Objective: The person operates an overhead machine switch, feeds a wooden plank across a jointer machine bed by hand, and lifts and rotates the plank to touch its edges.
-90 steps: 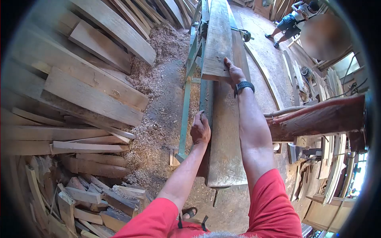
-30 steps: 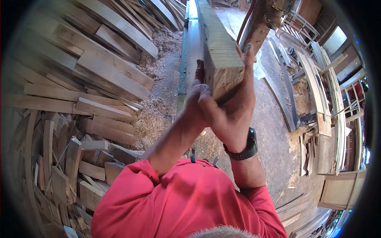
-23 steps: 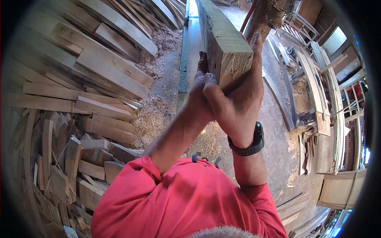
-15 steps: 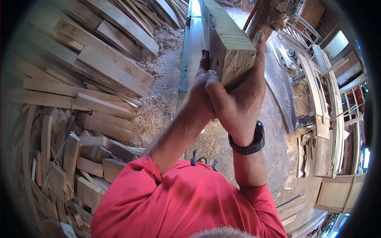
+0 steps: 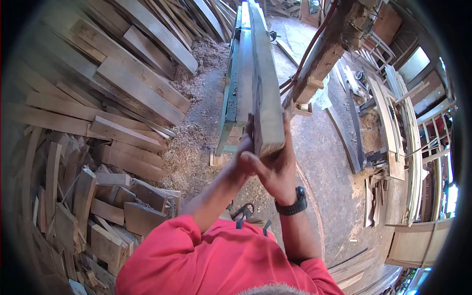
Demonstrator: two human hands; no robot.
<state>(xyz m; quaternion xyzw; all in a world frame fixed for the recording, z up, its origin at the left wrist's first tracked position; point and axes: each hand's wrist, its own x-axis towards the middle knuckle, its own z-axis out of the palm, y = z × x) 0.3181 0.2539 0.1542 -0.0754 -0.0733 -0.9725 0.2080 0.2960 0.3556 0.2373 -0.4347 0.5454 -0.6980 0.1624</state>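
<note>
A long, thick wooden board [image 5: 266,93] stands on its narrow edge, its near end toward me and its far end over the green-framed machine bed [image 5: 244,73]. My left hand [image 5: 247,147] is closed on the left side of the board's near end. Around the right side and underside of that end, my right hand [image 5: 280,169] is wrapped, with a dark watch on the wrist. The two hands touch below the board, and part of the left palm is hidden behind the right thumb.
Stacked boards [image 5: 142,93] and a pile of short offcuts [image 5: 105,211] lie at the left, with shavings [image 5: 189,142] beside them. A wooden post [image 5: 322,64] with a red hose rises right of the board. More planks [image 5: 388,118] lie at the right.
Earlier the board lay flat, with my left hand apart from it. Now it is on edge between both hands. Over the last half second its near end has dropped lower and slightly left in view.
</note>
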